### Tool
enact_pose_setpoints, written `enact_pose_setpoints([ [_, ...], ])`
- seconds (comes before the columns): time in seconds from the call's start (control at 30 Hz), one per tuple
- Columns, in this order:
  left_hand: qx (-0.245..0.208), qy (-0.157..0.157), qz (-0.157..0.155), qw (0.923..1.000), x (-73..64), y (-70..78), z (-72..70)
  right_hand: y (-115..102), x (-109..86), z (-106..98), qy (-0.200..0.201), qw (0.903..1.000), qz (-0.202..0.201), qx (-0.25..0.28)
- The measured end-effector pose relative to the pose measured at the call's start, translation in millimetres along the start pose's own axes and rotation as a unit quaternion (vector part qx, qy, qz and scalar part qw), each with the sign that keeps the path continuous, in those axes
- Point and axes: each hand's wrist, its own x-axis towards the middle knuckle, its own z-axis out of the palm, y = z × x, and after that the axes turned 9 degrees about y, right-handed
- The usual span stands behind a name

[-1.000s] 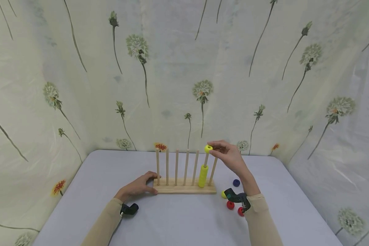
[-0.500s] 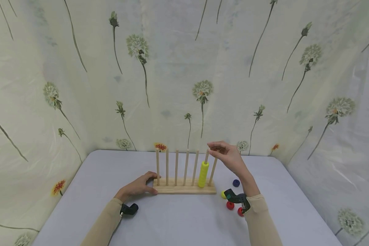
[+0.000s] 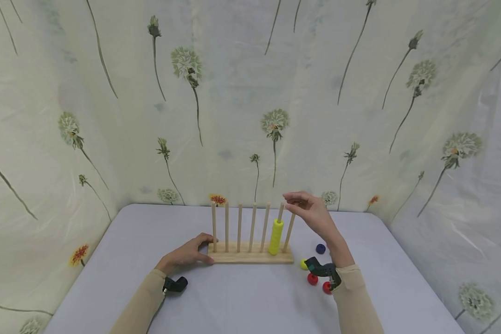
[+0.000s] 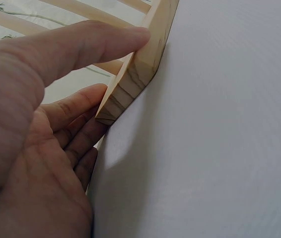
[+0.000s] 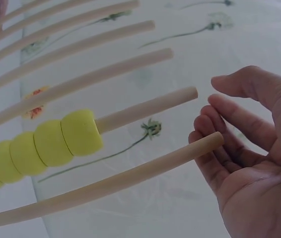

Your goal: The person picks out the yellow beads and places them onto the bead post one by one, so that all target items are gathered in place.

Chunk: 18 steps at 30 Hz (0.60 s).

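A wooden peg rack (image 3: 250, 258) stands on the table with a row of upright pegs. Several yellow beads (image 3: 276, 237) are stacked on the second peg from the right; in the right wrist view the stack's top bead (image 5: 82, 132) leaves the peg's upper end bare. My left hand (image 3: 188, 253) pinches the left end of the rack's base (image 4: 130, 84), thumb on the front side and fingers behind. Beside the tops of the two rightmost pegs is my right hand (image 3: 311, 213), holding nothing, thumb and fingertips apart and loosely bent.
Loose beads lie right of the rack: a blue bead (image 3: 320, 248), a yellow bead (image 3: 304, 264), a red bead (image 3: 312, 279) and another red bead (image 3: 327, 288) partly behind the right wrist camera. A flower-patterned curtain (image 3: 225, 116) hangs behind the white table (image 3: 242, 301).
The yellow bead that my right hand held at the peg's top has been let go and slid down onto the stack. My left hand keeps its place on the base.
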Motion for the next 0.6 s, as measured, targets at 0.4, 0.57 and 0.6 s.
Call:
enact_pose_setpoints([
  [0.4, -0.014, -0.003, -0.002, 0.9999, -0.4, -0.4, -0.1, 26, 5.2, -14, 0.003, 0.9990, -0.010, 0.043],
  [0.57, -0.013, -0.004, 0.003, 0.9999, -0.5, -1.0, -0.1, 31, 2.8, -19, 0.012, 0.9993, -0.005, 0.034],
  [0.6, -0.013, -0.004, 0.004, 0.9999, -0.5, -1.1, -0.1, 32, 2.3, -20, 0.015, 0.9994, -0.003, 0.030],
])
